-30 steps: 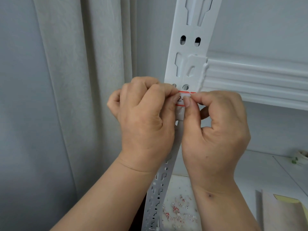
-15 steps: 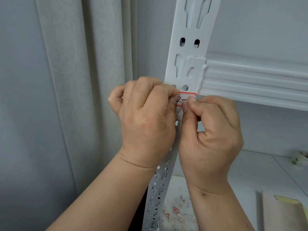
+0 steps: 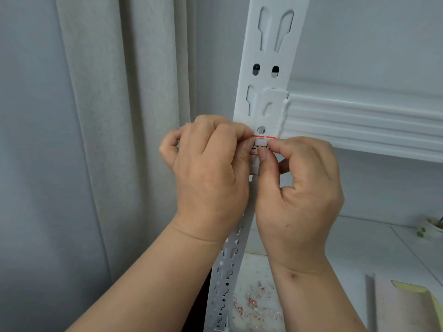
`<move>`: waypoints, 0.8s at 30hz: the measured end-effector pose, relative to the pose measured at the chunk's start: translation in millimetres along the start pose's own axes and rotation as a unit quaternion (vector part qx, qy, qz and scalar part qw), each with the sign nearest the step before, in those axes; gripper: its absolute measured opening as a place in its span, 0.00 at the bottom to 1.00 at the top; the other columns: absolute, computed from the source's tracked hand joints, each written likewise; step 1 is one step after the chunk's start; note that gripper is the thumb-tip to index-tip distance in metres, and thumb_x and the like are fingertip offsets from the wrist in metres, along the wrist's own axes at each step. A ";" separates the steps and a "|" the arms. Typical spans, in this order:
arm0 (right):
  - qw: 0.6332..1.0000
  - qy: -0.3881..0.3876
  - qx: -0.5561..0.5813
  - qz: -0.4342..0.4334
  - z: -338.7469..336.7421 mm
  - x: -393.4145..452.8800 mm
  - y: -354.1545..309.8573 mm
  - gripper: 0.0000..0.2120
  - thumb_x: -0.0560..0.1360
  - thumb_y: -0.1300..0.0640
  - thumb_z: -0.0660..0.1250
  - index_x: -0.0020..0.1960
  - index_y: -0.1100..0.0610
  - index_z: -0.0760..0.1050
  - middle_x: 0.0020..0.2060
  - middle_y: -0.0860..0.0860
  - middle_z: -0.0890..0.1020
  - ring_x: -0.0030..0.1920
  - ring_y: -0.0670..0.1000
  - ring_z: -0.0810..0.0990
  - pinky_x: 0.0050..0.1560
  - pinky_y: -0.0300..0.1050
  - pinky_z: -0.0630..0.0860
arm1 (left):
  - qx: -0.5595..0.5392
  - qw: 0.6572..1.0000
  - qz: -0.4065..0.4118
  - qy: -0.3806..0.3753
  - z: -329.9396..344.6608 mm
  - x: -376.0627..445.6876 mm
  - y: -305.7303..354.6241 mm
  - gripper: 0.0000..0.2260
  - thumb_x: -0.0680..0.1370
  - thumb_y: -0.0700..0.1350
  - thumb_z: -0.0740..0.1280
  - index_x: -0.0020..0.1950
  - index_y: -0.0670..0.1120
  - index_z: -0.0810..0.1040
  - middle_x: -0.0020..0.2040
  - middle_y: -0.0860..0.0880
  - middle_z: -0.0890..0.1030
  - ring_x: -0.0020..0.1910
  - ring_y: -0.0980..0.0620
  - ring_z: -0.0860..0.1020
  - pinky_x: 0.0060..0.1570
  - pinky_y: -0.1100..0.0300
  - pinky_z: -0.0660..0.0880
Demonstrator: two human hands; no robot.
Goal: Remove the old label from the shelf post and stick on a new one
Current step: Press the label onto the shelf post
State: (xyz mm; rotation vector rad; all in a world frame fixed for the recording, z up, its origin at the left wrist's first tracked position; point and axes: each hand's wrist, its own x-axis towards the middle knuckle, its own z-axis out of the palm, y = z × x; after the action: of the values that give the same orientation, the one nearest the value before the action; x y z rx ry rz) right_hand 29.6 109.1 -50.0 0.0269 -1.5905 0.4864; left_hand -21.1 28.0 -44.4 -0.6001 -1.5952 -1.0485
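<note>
Pale curtain folds hang at nine o'clock of the white slotted metal shelf post [image 3: 268,75]. Both hands pinch the small red-bordered paper label [image 3: 260,144] on the post — left hand [image 3: 211,168], right hand [image 3: 304,188]. It looks half-peeled; next, a steady pull — or firm pressing.

Both hands [image 3: 259,178] at label [image 3: 260,144] on post [image 3: 268,75]

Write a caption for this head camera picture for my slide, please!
Two hands pick at a red-edged label on a white shelf post.
</note>
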 end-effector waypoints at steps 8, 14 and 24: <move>0.999 0.018 0.018 -0.023 0.1 -6.6 6.8 0.04 0.75 0.64 0.69 0.46 0.63 0.83 0.43 0.55 0.82 0.43 0.55 0.82 0.41 0.56 0.77 | 0.010 1.000 0.015 0.026 6.4 0.7 -2.4 0.05 0.78 0.42 0.68 0.43 0.45 0.81 0.42 0.48 0.81 0.42 0.46 0.79 0.53 0.54 0.60; 0.999 0.017 0.019 -0.022 2.7 -10.3 6.3 0.05 0.75 0.64 0.69 0.47 0.63 0.83 0.45 0.57 0.82 0.44 0.56 0.82 0.43 0.56 0.77 | 0.041 0.999 0.022 0.006 7.4 2.8 -2.5 0.05 0.78 0.42 0.67 0.43 0.46 0.79 0.42 0.48 0.79 0.44 0.49 0.75 0.53 0.57 0.57; 1.000 0.002 0.017 -0.018 -3.5 -10.4 4.1 0.06 0.75 0.64 0.68 0.49 0.63 0.83 0.47 0.55 0.82 0.46 0.57 0.82 0.43 0.58 0.77 | 0.034 0.999 -0.001 -0.029 1.4 0.0 2.1 0.04 0.79 0.42 0.65 0.46 0.46 0.78 0.44 0.50 0.79 0.45 0.48 0.77 0.53 0.56 0.57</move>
State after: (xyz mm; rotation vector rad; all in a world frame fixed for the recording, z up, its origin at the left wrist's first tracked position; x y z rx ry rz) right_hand 32.6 111.0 -61.1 0.0803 -1.5760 0.4850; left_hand -20.1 30.2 -43.8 -0.5871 -1.6758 -0.9831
